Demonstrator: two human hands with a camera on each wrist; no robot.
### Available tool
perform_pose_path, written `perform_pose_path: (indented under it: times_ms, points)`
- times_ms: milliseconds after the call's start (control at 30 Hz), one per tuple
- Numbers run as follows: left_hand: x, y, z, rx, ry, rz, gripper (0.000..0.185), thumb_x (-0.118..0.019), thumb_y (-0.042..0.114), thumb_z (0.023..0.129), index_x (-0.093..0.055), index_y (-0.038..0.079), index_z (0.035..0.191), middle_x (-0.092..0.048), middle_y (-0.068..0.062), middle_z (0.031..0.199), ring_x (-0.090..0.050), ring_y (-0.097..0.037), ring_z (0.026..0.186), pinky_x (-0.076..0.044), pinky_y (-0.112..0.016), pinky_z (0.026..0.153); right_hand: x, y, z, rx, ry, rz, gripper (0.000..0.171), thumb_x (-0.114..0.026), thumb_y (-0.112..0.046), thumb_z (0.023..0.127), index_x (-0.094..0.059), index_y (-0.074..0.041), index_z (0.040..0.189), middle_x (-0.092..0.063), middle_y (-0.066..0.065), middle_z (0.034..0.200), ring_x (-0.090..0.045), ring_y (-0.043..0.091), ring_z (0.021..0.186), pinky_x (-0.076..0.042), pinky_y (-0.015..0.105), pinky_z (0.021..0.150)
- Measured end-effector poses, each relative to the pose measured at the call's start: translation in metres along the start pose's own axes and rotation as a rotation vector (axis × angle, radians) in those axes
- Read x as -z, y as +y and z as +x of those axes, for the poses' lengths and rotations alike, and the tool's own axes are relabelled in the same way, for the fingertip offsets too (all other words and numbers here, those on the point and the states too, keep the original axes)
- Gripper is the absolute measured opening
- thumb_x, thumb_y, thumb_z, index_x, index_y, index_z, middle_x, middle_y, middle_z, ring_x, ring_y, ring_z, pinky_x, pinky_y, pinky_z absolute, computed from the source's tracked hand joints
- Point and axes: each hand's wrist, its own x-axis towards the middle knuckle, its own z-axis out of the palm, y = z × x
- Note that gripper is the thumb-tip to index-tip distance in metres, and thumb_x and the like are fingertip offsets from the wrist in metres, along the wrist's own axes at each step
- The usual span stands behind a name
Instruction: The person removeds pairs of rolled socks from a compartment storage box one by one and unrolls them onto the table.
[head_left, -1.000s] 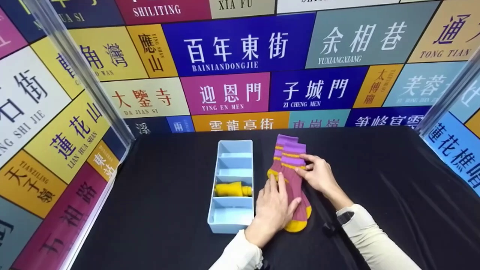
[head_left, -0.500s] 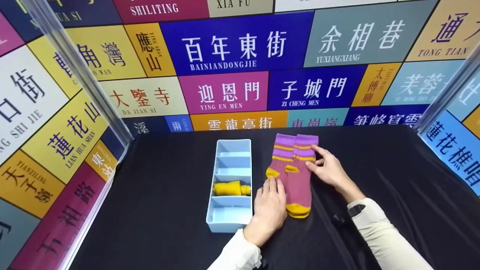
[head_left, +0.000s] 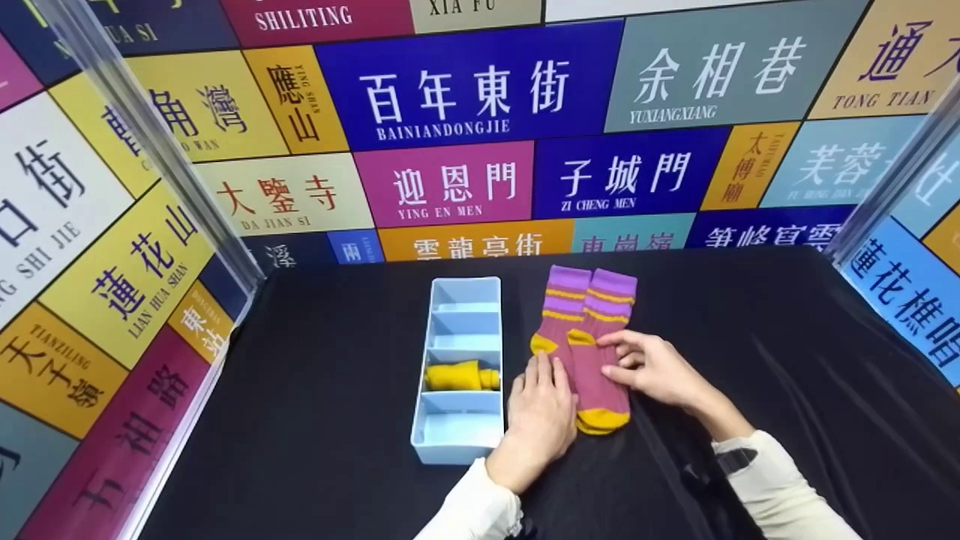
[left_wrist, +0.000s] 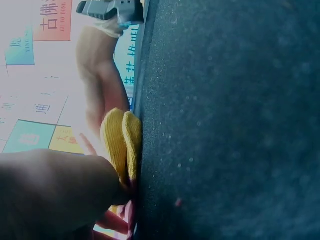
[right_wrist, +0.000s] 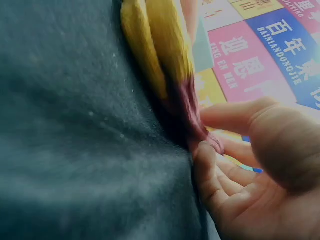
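Two purple-and-yellow socks (head_left: 589, 349) lie stacked at frame centre on the black cloth (head_left: 750, 337), right of the blue divider box (head_left: 461, 371). Left hand (head_left: 541, 416) rests flat, fingers straight, on their lower left edge. Right hand (head_left: 651, 365) reaches in from the right, fingers bent, pinching the socks' right edge.

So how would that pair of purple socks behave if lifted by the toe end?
The socks would probably flop and drape, since they lie flat and limp on the black cloth. Likely light: the right hand lifts their edge with fingertips. The stacked pair may slide apart unless both layers are pinched.
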Motion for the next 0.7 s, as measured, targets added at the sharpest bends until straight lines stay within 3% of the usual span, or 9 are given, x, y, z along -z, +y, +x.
perform_pose_path:
  times_ms: [267,433,567,700]
  points:
    - [0.001,0.002,0.001,0.024,-0.048,-0.039,0.07,-0.057,0.05,0.108,-0.047,0.007,0.162,-0.049,-0.015,0.167,-0.05,-0.029,0.152,-0.048,-0.04,0.12,0.017,0.003,-0.018,-0.046,0.035,-0.02,0.042,-0.083,-0.008,0.093,-0.071,-0.002,0.133,-0.07,0.016,0.102,-0.068,0.014,0.077,-0.054,0.019,0.074]
    - [0.002,0.003,0.002,0.034,-0.08,-0.032,0.071,-0.057,0.051,0.108,-0.045,0.008,0.163,-0.047,-0.014,0.168,-0.048,-0.029,0.154,-0.046,-0.039,0.121,0.027,0.006,-0.027,-0.049,-0.02,0.015,0.047,-0.083,-0.011,0.094,-0.067,0.001,0.137,-0.07,0.018,0.104,-0.068,0.016,0.076,-0.055,0.02,0.073]
    - [0.001,0.004,0.0,0.036,-0.055,-0.029,0.069,-0.058,0.05,0.108,-0.048,0.008,0.161,-0.05,-0.015,0.166,-0.05,-0.031,0.152,-0.048,-0.04,0.119,0.031,0.005,-0.031,-0.038,-0.091,0.024,0.056,-0.087,-0.015,0.092,-0.064,0.0,0.141,-0.069,0.019,0.106,-0.07,0.018,0.077,-0.057,0.021,0.074]
    - [0.001,0.004,-0.002,0.035,-0.029,-0.034,0.066,-0.06,0.047,0.107,-0.05,0.008,0.159,-0.052,-0.016,0.164,-0.052,-0.032,0.15,-0.049,-0.04,0.117,0.033,0.005,-0.032,-0.013,-0.085,-0.001,0.059,-0.084,-0.011,0.094,-0.06,0.001,0.146,-0.071,0.022,0.111,-0.072,0.018,0.076,-0.058,0.022,0.075]
